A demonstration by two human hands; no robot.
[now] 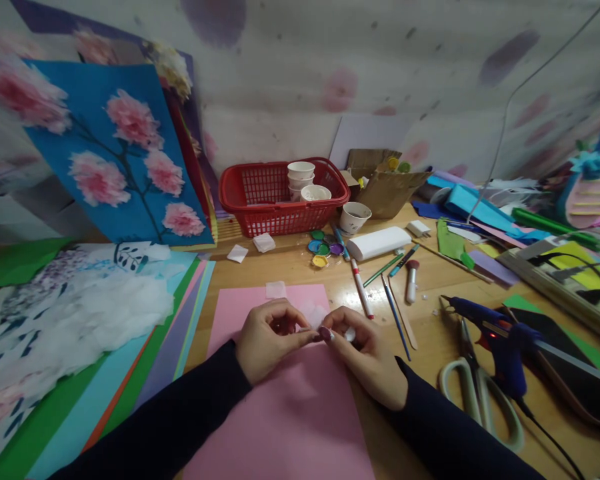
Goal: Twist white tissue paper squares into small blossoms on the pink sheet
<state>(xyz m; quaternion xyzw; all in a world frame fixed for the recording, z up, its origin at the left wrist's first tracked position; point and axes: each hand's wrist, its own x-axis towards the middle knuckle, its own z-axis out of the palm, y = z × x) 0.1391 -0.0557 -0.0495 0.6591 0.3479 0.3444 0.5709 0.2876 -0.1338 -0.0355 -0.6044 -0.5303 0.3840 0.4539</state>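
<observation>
Over the pink sheet [290, 413], both of my hands are raised with their fingertips meeting. My left hand [276, 338] is closed in a pinch, thumb against forefinger. My right hand [370, 353] pinches close beside it, and a bit of white material [350, 333] shows between its fingers. What the left fingertips hold is too small to make out. Behind the hands, a translucent white piece [313, 313] lies on the pink sheet, and a small white square [276, 290] rests at its top edge.
A red basket [285, 217] with paper cups stands at the back. Pens and brushes lie right of the sheet, then scissors [475, 387] and a blue glue gun [500, 340] with its cord. Coloured sheets and white cotton [115, 320] lie left, below a blue flower picture [87, 160].
</observation>
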